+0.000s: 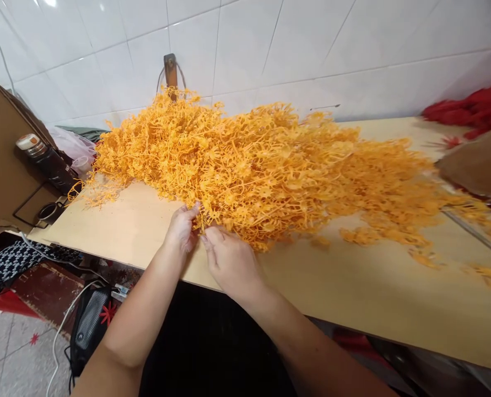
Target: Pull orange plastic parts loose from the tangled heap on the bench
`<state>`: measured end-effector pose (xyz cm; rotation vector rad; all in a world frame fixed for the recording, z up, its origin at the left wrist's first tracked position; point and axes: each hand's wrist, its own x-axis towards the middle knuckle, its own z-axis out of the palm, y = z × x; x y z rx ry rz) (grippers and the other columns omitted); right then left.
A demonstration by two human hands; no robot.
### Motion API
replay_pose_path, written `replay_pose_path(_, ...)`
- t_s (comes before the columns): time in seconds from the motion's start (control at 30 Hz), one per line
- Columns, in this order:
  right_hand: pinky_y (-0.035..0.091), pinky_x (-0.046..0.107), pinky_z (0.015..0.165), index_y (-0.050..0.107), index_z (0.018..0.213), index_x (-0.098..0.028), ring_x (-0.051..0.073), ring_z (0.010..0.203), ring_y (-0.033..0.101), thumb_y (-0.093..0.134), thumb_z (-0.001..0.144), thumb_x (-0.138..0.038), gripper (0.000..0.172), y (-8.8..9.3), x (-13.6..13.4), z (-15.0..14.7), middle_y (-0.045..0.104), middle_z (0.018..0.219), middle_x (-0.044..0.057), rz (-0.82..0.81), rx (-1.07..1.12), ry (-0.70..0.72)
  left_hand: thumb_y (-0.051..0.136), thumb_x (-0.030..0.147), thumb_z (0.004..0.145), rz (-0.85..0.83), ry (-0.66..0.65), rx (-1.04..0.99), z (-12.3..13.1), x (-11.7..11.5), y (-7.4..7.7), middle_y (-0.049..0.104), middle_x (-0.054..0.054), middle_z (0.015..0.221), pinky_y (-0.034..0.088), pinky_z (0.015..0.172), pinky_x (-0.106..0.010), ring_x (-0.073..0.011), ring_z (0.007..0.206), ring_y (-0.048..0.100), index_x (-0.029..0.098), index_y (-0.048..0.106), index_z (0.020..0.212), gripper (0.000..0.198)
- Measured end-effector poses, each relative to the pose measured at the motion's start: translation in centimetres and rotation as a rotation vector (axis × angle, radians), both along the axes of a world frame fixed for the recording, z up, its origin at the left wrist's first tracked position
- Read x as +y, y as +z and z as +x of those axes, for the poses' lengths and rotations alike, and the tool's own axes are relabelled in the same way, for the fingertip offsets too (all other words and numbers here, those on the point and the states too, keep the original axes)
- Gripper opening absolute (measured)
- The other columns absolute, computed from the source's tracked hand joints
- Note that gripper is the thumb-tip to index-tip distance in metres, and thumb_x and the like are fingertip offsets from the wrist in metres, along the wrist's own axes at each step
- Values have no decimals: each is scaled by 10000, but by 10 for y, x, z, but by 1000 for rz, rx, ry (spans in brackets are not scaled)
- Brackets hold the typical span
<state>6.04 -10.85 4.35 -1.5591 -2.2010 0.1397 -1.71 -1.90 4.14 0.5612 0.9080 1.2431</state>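
Observation:
A big heap of orange plastic sprigs (pixel 253 165) covers the back and middle of a pale wooden table (pixel 352 298). My left hand (pixel 182 227) and my right hand (pixel 231 262) meet at the heap's near edge. Both pinch orange sprigs there, fingers curled into the tangle. What exactly lies between the fingertips is partly hidden by the hands.
Loose orange bits (pixel 422 256) lie scattered on the right of the table. Red plastic pieces (pixel 472 107) pile at the far right by a brown cardboard box (pixel 476 162). A flask (pixel 47 160) and cardboard stand at the left. Cables and a dark bag (pixel 88 320) lie on the floor.

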Motion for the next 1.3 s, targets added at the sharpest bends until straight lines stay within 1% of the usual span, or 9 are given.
replay_pose_path(0.13,318,277,551,508,722,-184,147,578,495,416,721,-98,126,1,-30,-13,577,652,25,101,92,598,536,202,744,40,66,-9,-5,0,4,572,27,607,423,508,-183,-74,522,535,154,543,747,49)
replay_pose_path(0.2,343,264,552,517,778,-171,132,591,491,378,761,-100,157,8,-30,-7,578,695,31,88,333,531,576,210,732,43,-14,-27,-9,-3,7,580,29,624,420,495,-184,-77,526,542,160,547,761,65)
replay_pose_path(0.37,360,228,493,480,976,-172,78,505,434,340,828,-184,204,29,10,33,538,751,7,-74,890,71,622,239,721,43,-174,-103,-15,-10,10,605,12,646,425,486,-180,-73,519,556,139,558,776,131)
replay_pose_path(0.47,310,228,450,474,842,-177,79,446,365,405,824,-352,189,37,33,44,445,586,-33,-88,840,-97,672,231,680,122,-235,-122,-15,-11,10,622,9,672,433,505,-165,-58,528,561,130,577,783,172)
replay_pose_path(0.6,277,246,482,454,728,-181,96,471,373,542,722,-496,327,44,51,38,453,564,-17,35,492,-260,720,237,628,135,-277,-96,-14,-11,10,607,17,628,421,499,-158,-55,530,557,122,583,723,203)
replay_pose_path(0.73,212,244,482,330,583,-196,86,453,307,496,771,-416,334,41,58,36,381,506,-28,50,280,-176,717,252,627,112,-250,-68,-11,-11,10,603,25,612,431,527,-180,-63,530,551,133,570,712,208)
replay_pose_path(1.03,277,240,526,301,580,-193,100,510,378,361,847,-297,292,10,42,37,417,546,-6,174,265,19,643,151,661,54,-101,-104,4,-11,8,588,17,597,391,498,-191,-69,483,519,132,531,708,123)
replay_pose_path(1.2,303,231,531,289,576,-191,91,522,381,349,858,-247,293,7,26,30,397,543,-14,97,371,289,547,101,702,-36,119,-66,5,3,7,517,48,507,404,520,-186,-52,426,459,141,511,690,54)
replay_pose_path(1.3,308,223,512,294,579,-191,83,517,359,354,871,-272,309,6,19,32,360,545,-25,9,560,332,541,85,692,-71,66,-52,1,7,7,538,44,522,438,553,-191,-61,462,497,141,530,710,60)
